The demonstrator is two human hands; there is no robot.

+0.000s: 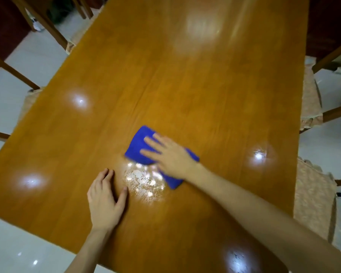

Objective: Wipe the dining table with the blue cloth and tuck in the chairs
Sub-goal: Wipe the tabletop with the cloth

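Note:
A long orange-brown wooden dining table [185, 85] fills the view. The folded blue cloth [140, 146] lies flat on its near middle. My right hand [169, 154] presses down on the cloth with straight, spread fingers. Just below the cloth, a wet, glistening patch [144, 180] shows on the wood. My left hand [104, 200] rests flat on the bare table left of that patch, holding nothing. Chairs with beige cushions stand along both sides: two on the right [311, 99] [313, 201] and two on the left [28, 103] [73, 42], their seats partly under the table edge.
White glossy floor tiles [18, 249] surround the table. Wooden chair legs and rails [41, 18] stand at the far left. A dark red surface lies at the far corners. Ceiling lights reflect as bright spots on the tabletop.

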